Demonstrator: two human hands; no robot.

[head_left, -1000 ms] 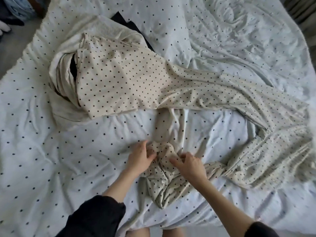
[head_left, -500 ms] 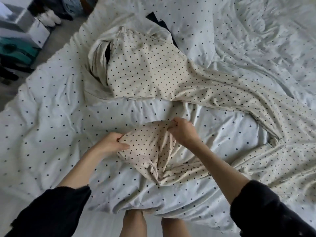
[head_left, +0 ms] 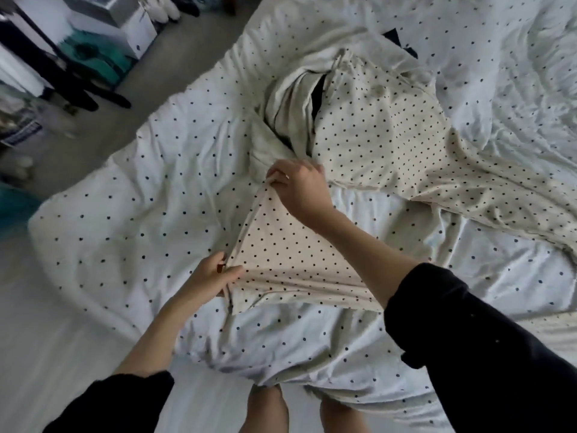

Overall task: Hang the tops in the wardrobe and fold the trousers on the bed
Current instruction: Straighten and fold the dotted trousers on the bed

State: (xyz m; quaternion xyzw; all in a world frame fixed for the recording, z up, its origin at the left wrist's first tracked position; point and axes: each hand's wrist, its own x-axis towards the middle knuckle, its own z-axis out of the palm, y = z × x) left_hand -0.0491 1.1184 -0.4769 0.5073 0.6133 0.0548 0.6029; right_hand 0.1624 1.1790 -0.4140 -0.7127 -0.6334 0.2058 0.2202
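Cream trousers with black dots (head_left: 384, 135) sprawl across the bed (head_left: 140, 207), whose cover is white with dark dots. One leg runs off to the right. The other leg's end (head_left: 281, 257) is stretched flat between my hands. My left hand (head_left: 212, 276) pinches its near corner. My right hand (head_left: 296, 185) pinches the far corner, close to the waistband (head_left: 293, 117), which gapes open and shows dark fabric inside. A black garment (head_left: 399, 42) peeks out behind the trousers.
The bed's left edge runs diagonally. Beyond it lies grey floor with white boxes (head_left: 137, 29), a teal item (head_left: 106, 60), dark shoes (head_left: 93, 98) and white shoes (head_left: 165, 10). My bare legs (head_left: 268, 410) stand at the bed's near edge.
My hands took up the bunched trouser leg end, spread it apart and carried it leftward and up toward the waistband. My view swung left, showing the floor.
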